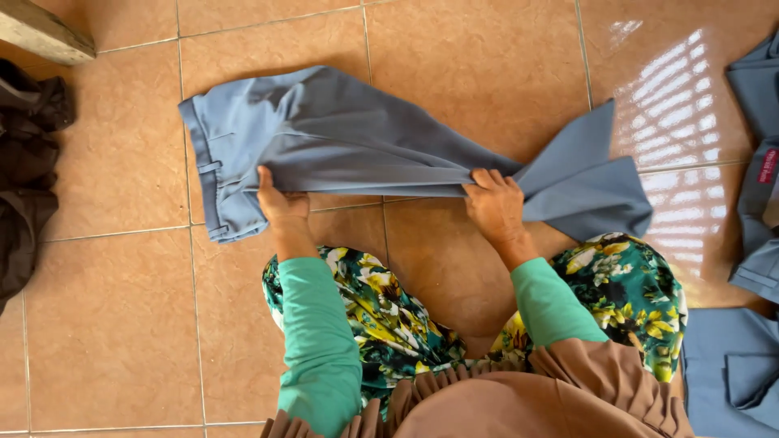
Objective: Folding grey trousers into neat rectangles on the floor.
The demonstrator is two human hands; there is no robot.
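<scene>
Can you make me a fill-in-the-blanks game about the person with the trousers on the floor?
1. Both hands hold a pair of grey-blue ____.
2. The floor is covered in orange-brown ____.
3. The left hand grips near the waistband, while the ____ hand grips the legs.
4. The person's sleeves are ____.

Missing words: trousers; tiles; right; green

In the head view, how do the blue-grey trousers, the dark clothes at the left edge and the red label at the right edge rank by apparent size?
1. Blue-grey trousers, held by both hands
2. Dark clothes, partly cut off by the frame
3. Red label
</scene>
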